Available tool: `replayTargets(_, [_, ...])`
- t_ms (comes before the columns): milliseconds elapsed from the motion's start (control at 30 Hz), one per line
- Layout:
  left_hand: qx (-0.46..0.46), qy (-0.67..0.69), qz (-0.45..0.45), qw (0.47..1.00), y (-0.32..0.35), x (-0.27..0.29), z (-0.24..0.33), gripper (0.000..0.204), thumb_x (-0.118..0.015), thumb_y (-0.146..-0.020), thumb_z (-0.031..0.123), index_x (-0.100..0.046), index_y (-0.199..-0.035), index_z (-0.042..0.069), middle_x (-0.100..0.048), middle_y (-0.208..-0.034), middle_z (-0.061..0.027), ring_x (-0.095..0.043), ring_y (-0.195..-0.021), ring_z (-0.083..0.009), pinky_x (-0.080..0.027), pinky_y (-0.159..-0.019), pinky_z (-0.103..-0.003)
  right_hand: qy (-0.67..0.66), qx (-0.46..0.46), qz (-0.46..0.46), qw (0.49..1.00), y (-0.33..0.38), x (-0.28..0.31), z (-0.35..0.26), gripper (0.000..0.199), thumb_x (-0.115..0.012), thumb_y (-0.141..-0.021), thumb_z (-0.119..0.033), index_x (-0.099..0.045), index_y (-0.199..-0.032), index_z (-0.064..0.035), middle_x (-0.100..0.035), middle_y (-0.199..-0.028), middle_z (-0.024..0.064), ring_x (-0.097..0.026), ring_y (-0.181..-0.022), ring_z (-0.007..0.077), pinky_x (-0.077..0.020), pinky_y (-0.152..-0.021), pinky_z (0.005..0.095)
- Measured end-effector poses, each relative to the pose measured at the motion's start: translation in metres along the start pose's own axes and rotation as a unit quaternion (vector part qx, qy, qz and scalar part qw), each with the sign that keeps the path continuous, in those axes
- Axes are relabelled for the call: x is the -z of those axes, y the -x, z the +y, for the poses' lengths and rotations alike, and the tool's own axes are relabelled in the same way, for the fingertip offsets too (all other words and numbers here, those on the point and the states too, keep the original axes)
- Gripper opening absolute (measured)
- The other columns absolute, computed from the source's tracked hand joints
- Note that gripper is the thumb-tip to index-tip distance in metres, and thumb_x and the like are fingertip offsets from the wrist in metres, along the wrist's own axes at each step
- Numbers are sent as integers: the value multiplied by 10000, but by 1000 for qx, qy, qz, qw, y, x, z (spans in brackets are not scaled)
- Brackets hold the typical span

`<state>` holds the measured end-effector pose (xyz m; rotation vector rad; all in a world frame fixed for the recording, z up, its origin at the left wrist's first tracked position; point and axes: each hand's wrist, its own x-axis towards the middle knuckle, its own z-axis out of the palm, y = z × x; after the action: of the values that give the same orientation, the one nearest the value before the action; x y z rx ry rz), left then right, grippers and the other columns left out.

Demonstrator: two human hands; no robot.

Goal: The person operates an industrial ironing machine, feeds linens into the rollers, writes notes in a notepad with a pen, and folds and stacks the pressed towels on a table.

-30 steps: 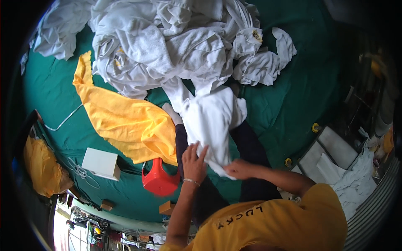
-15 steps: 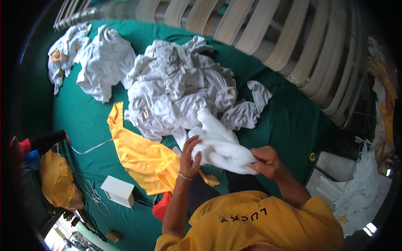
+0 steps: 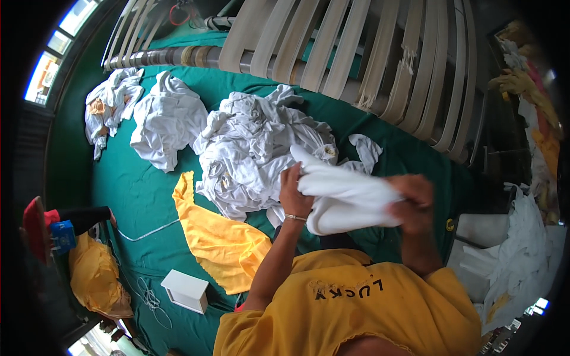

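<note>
A white cloth [image 3: 350, 202], folded and bunched, is held up in front of me between my two hands. At its left end my left hand [image 3: 295, 193] grips its edge, fingers partly hidden behind the fabric. My right hand [image 3: 415, 199], smeared by motion, is closed on the cloth's right end. Beyond them lies a large heap of crumpled white cloths [image 3: 261, 142], a few with brownish spots. A yellow cloth with a wavy edge [image 3: 222, 243] is spread out to the left, next to my left forearm.
Two smaller heaps, white cloths [image 3: 169, 118] and stained cloths [image 3: 113, 107], sit on the green sheet [image 3: 142, 225] at the far left. A small white box [image 3: 185, 291] and yellow bundle [image 3: 98, 276] are nearer. A strap-backed frame [image 3: 356, 53] borders the back; white scraps [image 3: 516, 249] hang right.
The white cloth has been raised and stretched wider between my hands. My right hand has moved up and right; my left hand has closed on the cloth's left edge. The view has shifted.
</note>
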<state>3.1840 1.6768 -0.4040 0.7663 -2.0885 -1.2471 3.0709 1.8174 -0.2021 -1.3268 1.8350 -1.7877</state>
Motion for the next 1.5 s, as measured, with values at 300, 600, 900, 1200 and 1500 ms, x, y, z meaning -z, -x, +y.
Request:
replayTargets(300, [-1, -157, 120, 980, -39, 110, -132, 305, -622, -630, 8, -633, -919, 105, -586, -814, -102, -586, -765, -266, -463, -693, -313, 612, 215, 364, 669, 26, 118, -86, 491, -582, -826, -282, -459, -1223, -21, -502, -1169, 223, -518, -1072, 296, -463, -874, 406])
replayTargets(600, [1, -110, -171, 979, -83, 178, -95, 326, -554, -658, -52, -612, -962, 51, -637, -849, -156, -626, -812, -285, -477, -716, -309, 339, -221, 402, 821, 91, 184, 16, 330, -547, -843, -257, -543, -1111, -64, -570, -1043, 109, -538, -989, 224, -415, -887, 358])
replayTargets(900, [-245, 48, -212, 945, -54, 138, 94, 263, -644, -621, 74, -577, -876, 64, -543, -656, -50, -563, -590, -225, -454, -554, -283, 124, -164, -41, 978, 43, -128, 48, 396, -624, -741, -126, -480, -1101, -48, -588, -952, 173, -591, -910, 282, -471, -743, 351])
replayTargets(1200, [-35, 119, -434, 892, 9, 116, 10, 100, -605, -736, 97, -621, -809, 31, -572, -749, -100, -553, -666, -208, -439, -634, -272, 13, -30, 80, 996, -1, -88, -5, 226, -563, -678, -31, -539, -903, -26, -608, -808, 94, -611, -727, 163, -461, -655, 263])
replayTargets(1500, [-140, 272, -554, 774, -64, 151, 100, 182, -587, -792, 135, -552, -905, -4, -596, -843, -102, -593, -772, -188, -448, -661, -291, -27, -36, 609, 792, -55, -3, -96, 208, -612, -804, -222, -588, -916, -48, -574, -826, 54, -556, -751, 149, -463, -686, 266])
